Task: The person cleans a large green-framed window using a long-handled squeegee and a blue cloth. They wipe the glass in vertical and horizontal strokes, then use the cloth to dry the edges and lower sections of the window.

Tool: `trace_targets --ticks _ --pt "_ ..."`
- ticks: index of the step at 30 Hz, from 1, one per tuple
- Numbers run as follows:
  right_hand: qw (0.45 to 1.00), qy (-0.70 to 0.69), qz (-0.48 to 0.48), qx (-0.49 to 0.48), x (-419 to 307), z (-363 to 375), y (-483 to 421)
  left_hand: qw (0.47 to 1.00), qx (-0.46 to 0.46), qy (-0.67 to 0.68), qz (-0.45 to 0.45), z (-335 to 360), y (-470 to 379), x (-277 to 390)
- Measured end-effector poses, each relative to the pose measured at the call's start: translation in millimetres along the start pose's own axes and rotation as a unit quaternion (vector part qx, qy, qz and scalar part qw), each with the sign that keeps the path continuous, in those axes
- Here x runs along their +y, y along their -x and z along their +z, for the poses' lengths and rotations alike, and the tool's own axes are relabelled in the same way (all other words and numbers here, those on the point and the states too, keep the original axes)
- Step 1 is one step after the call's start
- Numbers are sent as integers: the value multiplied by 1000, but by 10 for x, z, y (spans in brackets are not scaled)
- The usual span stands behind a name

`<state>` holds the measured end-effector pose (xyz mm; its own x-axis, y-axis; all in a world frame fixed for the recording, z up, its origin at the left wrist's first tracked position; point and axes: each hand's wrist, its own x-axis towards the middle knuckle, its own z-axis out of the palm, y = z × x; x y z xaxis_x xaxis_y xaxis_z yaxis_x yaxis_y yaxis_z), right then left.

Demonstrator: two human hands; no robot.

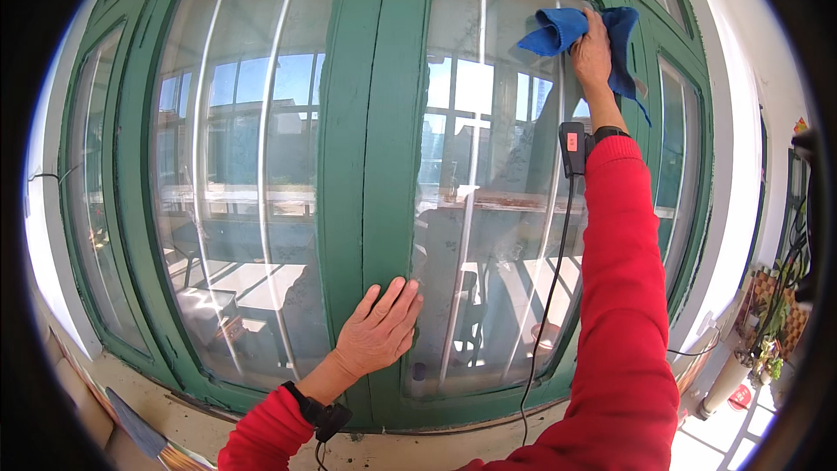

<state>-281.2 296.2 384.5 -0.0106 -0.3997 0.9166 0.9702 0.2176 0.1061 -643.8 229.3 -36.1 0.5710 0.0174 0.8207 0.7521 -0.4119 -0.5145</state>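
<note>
Before me stands a window with a green painted wooden frame (384, 163). My right hand (594, 52) grips a blue cloth (563, 31) against the upper right corner of the right glass pane (510, 235). Part of the cloth hangs down beyond my wrist over the frame. Lower down, my left hand (380, 327) lies flat on the green frame beside that pane's lower left edge, fingers slightly apart and holding nothing. The left glass pane (242, 209) is to its upper left. Reflections and pale vertical bars show in both panes.
A black device with a cable (573, 149) is strapped at my right wrist, another (332, 420) at my left. Along the bottom runs a pale sill (418, 448). A grey-headed brush-like object (136, 424) leans at lower left. Potted plants (771, 360) stand at right.
</note>
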Motion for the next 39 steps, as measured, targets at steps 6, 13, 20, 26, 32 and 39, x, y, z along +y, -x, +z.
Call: trace_targets --ticks 6,13,20,26,32,39 --pt "974 -138 -121 130 -962 473 -291 1000 -6 -2 -1 -4 3 2" --pt "964 -192 -48 -177 -1648 346 -251 1000 -8 -11 0 8 4 -1" --pt "985 -105 -129 52 -32 94 -404 1000 -19 -2 -3 8 10 0" --pt "975 18 -162 152 404 215 -547 1000 -3 -3 -4 22 18 13" --pt "983 13 -108 146 -427 404 -523 1000 8 -5 2 43 35 9" --pt "920 -254 -262 144 -1967 649 -195 1000 17 11 -7 53 21 -7"
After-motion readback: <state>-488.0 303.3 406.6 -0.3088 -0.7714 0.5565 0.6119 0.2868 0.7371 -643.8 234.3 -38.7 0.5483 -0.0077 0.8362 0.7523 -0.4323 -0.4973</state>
